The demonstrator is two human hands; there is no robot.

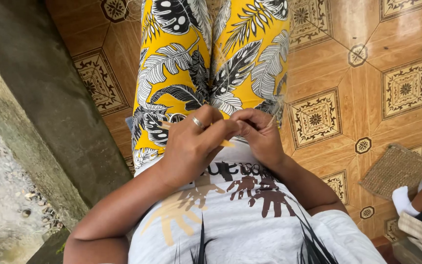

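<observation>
Both hands, left (191, 146) and right (260, 134), pinch a thin strip (225, 143) over the lap; a slackened pinch could drop it.

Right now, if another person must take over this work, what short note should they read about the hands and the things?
Left hand: closed on a thin pale strip, ring on one finger.
Right hand: fingertips pinching the fine strands beside the left.
Both hands work over the lap, on yellow leaf-print trousers.
A small woven mat lies on the tiled floor to the right.
Done: cannot tell. Left: the strip is unfinished in the hands.
</observation>
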